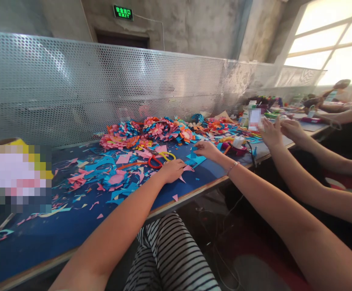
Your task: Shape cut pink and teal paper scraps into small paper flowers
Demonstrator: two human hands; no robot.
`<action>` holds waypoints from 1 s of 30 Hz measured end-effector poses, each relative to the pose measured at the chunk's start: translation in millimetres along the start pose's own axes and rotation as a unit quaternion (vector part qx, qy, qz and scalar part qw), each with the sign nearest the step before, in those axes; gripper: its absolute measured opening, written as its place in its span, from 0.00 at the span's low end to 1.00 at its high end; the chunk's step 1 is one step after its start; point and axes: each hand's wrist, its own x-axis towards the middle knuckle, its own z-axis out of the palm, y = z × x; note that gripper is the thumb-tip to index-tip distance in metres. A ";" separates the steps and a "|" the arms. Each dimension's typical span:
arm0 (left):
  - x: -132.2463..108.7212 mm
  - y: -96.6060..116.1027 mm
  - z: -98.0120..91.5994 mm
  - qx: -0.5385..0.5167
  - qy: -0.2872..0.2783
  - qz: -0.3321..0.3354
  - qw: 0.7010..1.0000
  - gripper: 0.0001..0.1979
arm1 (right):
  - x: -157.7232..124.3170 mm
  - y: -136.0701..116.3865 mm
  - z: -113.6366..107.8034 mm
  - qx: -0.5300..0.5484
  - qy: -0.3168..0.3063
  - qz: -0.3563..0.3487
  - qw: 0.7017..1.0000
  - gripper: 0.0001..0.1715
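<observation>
My left hand lies low on the blue tabletop, palm down, its fingers stretched toward a pink paper scrap. Just beyond it are scissors with a red handle loop and a yellow handle loop; whether both loops belong to one pair is unclear. A little farther right, my right hand has its fingertips pinched at a small blue paper piece, above a light blue sheet. A blue paper flower with a pink centre rests left of the scissors.
Layered paper flowers in pink, orange and blue are heaped along a perforated metal screen. Cut scraps cover much of the table. On the right, a co-worker's hands are raised near a blurred white box. A glue gun-like item lies nearby.
</observation>
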 end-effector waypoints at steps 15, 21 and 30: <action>4.3 -7.6 -12.4 -0.193 0.203 -0.120 0.953 0.14 | 0.0 -16.1 6.3 0.104 0.005 -0.016 0.994 0.15; 4.4 -12.5 -14.0 -0.213 0.256 -0.148 0.931 0.11 | 15.0 -37.0 -6.3 0.087 0.028 -0.067 0.994 0.12; 1.5 -13.0 -9.4 -0.160 0.220 -0.081 0.959 0.09 | 60.3 -115.9 -60.2 0.058 0.088 -0.144 0.984 0.14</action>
